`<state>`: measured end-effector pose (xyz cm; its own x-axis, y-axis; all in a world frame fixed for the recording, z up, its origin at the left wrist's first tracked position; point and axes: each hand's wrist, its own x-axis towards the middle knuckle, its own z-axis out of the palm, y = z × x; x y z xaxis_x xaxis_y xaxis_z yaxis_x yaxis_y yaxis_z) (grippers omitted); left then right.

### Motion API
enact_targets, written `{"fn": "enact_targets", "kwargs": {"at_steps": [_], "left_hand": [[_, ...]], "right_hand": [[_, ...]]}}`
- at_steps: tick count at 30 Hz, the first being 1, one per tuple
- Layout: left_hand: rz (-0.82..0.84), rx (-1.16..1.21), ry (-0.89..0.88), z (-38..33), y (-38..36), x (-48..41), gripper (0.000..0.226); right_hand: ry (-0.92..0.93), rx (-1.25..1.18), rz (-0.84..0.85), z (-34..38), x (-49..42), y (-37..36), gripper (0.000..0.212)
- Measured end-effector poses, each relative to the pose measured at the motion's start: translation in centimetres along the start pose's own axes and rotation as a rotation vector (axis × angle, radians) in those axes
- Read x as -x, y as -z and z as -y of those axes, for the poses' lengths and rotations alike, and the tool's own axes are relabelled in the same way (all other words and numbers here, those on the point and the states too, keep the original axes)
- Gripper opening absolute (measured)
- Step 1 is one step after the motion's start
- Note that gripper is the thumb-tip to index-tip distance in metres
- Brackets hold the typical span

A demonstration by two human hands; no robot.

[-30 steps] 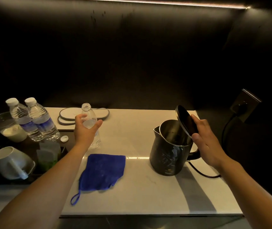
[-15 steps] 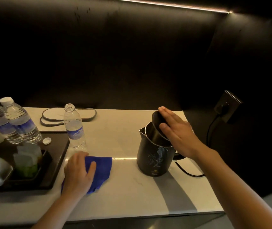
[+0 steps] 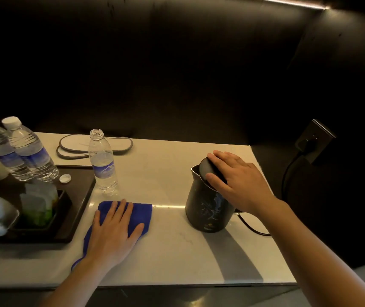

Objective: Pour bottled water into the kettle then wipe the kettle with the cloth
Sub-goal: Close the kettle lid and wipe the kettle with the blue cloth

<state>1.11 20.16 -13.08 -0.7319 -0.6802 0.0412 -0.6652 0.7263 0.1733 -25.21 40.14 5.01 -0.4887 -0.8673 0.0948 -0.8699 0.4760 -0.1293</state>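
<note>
A left hand (image 3: 112, 231) lies spread flat on the blue cloth (image 3: 142, 212) near the counter's front edge; the right hand (image 3: 236, 180) presses the lid (image 3: 208, 168) onto the black kettle (image 3: 208, 209); pressing off-centre could tip it, and the uncapped bottle (image 3: 103, 161) behind the cloth could topple.

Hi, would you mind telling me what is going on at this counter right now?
A person's right hand presses the lid down on the black kettle, though it looks not quite shut. The left hand lies flat on the blue cloth on the counter. An uncapped water bottle stands upright beside the tray.
</note>
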Motion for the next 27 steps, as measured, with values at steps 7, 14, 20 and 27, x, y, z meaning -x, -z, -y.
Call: {"fn": "enact_targets", "kwargs": {"at_steps": [7, 14, 20, 27], "left_hand": [[-0.069, 0.033, -0.014, 0.4, -0.3, -0.1, 0.057], [-0.312, 0.391, 0.203, -1.6, 2.0, 0.1, 0.029], [-0.341, 1.345, 0.535, -6.8, 6.2, -0.7, 0.033], [-0.417, 1.643, 0.317, -19.6, 10.4, 1.0, 0.035]], "right_hand": [[-0.135, -0.186, 0.032, 0.7, 0.6, 0.8, 0.064], [-0.241, -0.447, -0.055, -2.5, 2.0, 0.5, 0.055], [-0.244, -0.713, -0.074, -3.1, 3.4, -0.7, 0.046], [-0.35, -0.773, -0.188, -1.6, 3.9, -2.4, 0.05]]}}
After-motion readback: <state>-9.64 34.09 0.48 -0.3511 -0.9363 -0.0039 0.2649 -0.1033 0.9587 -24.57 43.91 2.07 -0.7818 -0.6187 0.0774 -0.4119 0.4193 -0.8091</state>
